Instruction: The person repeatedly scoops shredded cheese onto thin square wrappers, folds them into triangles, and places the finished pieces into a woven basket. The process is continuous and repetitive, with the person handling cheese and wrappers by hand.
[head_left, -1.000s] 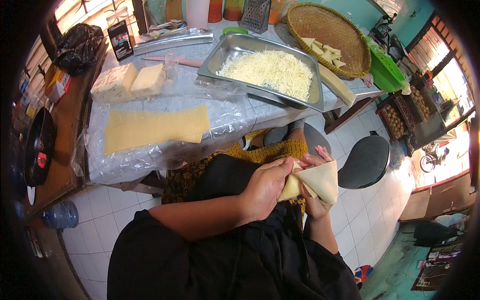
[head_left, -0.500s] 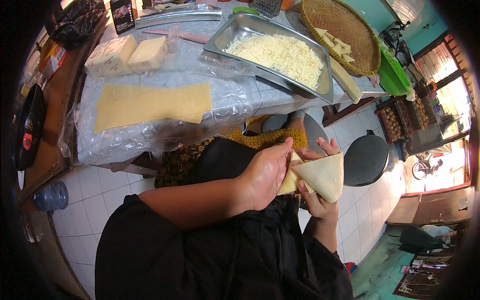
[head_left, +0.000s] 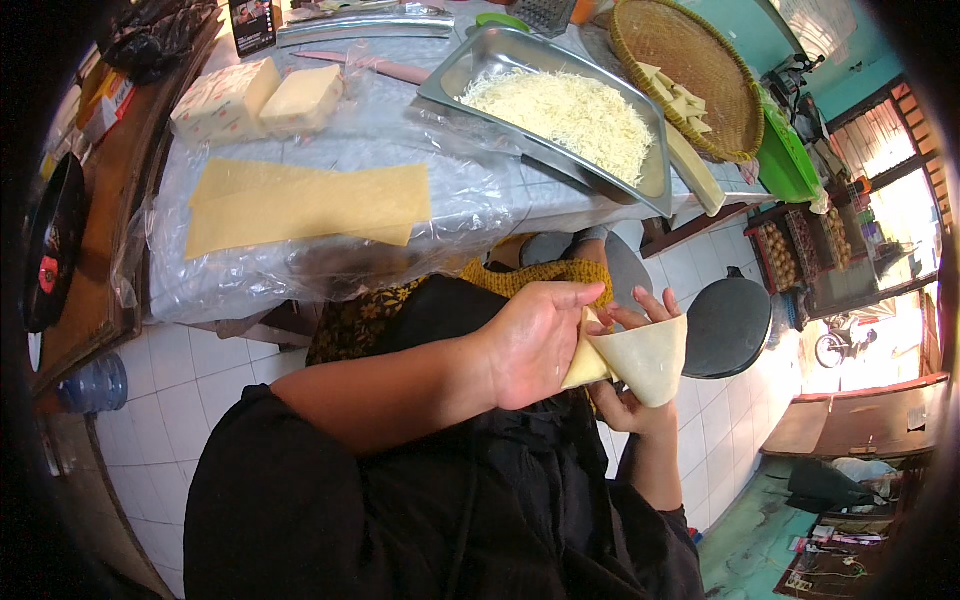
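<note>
**Inspector:** State the item in hand and its position.

**Assistant:** A pale yellow, thin pastry sheet folded into a cone point(head_left: 640, 358), held in the air over the person's lap, below the near edge of the table. Its point faces down and right.

**Inspector:** Grip?

**Assistant:** The left hand point(head_left: 530, 345) is closed around the cone's left edge, thumb on top. The right hand point(head_left: 630, 400) cups the cone from behind and beneath, fingertips showing above its upper rim. Both are grasping the same cone.

**Inspector:** Surroundings?

**Assistant:** On the plastic-covered table point(head_left: 470, 215), a stack of flat rectangular pastry sheets point(head_left: 305, 205) lies nearest the person. Beyond it, two pale wrapped cheese blocks point(head_left: 260, 100) sit side by side. To the right stands a rectangular steel tray of shredded white cheese point(head_left: 560, 110), and past that a round woven bamboo tray point(head_left: 690, 75) carrying several folded pastry pieces. A round black stool point(head_left: 730, 325) stands on the white tiled floor, just right of the hands.
</note>
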